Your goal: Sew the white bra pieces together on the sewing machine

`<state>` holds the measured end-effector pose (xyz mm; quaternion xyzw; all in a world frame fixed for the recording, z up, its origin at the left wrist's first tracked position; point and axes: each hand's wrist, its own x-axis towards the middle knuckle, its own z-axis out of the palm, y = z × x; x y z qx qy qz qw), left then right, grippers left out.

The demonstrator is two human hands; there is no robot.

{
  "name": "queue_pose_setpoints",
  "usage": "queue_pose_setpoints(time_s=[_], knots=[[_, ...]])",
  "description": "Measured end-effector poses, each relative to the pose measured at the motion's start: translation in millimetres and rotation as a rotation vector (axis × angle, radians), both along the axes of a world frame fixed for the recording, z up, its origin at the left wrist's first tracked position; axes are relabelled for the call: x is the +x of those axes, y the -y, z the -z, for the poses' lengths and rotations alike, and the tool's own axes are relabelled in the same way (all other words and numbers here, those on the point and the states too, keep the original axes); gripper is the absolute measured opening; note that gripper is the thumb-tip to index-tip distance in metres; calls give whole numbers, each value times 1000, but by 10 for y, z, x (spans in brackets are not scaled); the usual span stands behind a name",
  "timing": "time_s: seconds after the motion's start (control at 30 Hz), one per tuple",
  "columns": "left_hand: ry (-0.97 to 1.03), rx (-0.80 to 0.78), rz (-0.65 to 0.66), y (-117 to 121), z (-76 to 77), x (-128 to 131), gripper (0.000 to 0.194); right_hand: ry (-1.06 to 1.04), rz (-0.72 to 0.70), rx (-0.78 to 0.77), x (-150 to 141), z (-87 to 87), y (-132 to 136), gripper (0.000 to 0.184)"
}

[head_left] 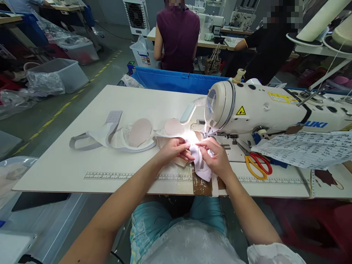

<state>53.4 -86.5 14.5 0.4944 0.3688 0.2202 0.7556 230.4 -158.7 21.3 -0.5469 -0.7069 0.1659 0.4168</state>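
A white bra (pixel 121 134) with beige cup pads lies across the sewing table, its wing and strap stretched to the left. Its right end runs under the lit needle area of a sewing machine (pixel 247 106). My left hand (pixel 177 150) pinches the bra's edge just left of the needle. Close to the needle, my right hand (pixel 214 154) grips the pale fabric with fingers and thumb pressed together. A loose end of that fabric hangs between the hands toward the table's front edge. Glare hides the exact spot under the needle.
Scissors (pixel 257 165) with red and yellow handles lie right of my right hand, beside a handwritten sheet (pixel 305 148). A printed ruler strip (pixel 110 176) runs along the table's front. Thread cones (pixel 321 22) stand upper right. Beyond a blue cloth trough (pixel 176 79) two people sit working.
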Motion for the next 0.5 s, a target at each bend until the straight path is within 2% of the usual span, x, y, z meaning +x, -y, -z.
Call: queue_pose_setpoints(time_s=[0.23, 0.4, 0.5], knots=[[28, -41, -21, 7, -7, 23, 13, 38, 158, 5, 172, 19, 210, 18], [58, -15, -49, 1, 40, 24, 21, 65, 153, -68, 155, 46, 235, 18], [56, 14, -66, -14, 61, 20, 24, 75, 160, -55, 164, 21, 242, 19]])
